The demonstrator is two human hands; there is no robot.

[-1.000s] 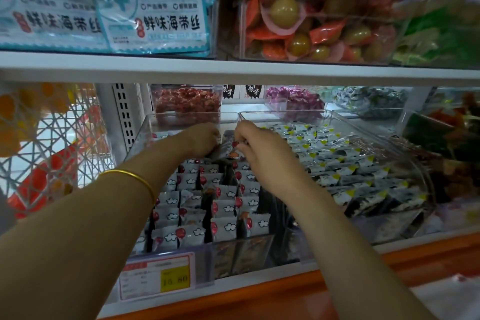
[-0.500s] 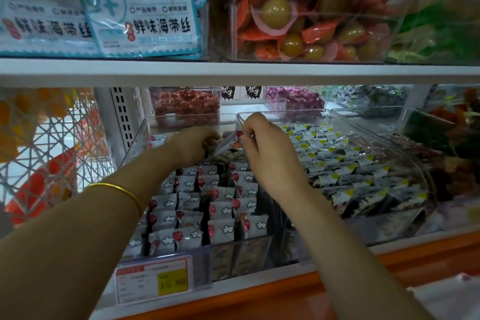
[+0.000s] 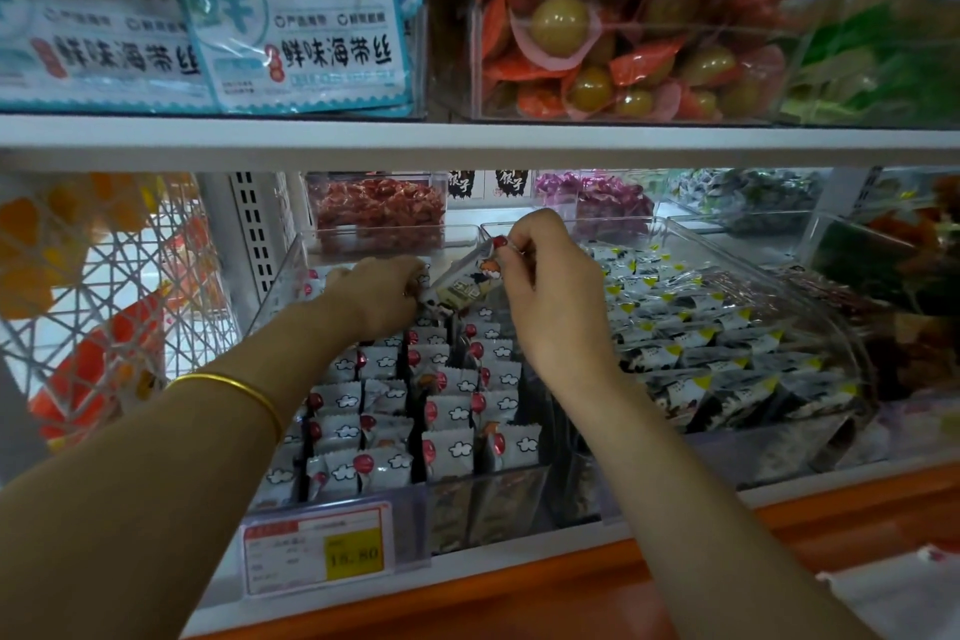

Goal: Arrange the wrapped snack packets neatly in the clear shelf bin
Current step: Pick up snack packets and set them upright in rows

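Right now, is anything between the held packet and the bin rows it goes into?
Nothing visible. The left hand and right hand pinch the packet over the back of the bin. The bin's top is open, and only the standing rows lie beneath.

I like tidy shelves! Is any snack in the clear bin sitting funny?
Yes, one packet is slanted above the upright rows at the back of the clear bin. The right hand pinches its top end and the left hand holds its lower end, not slotted in yet.
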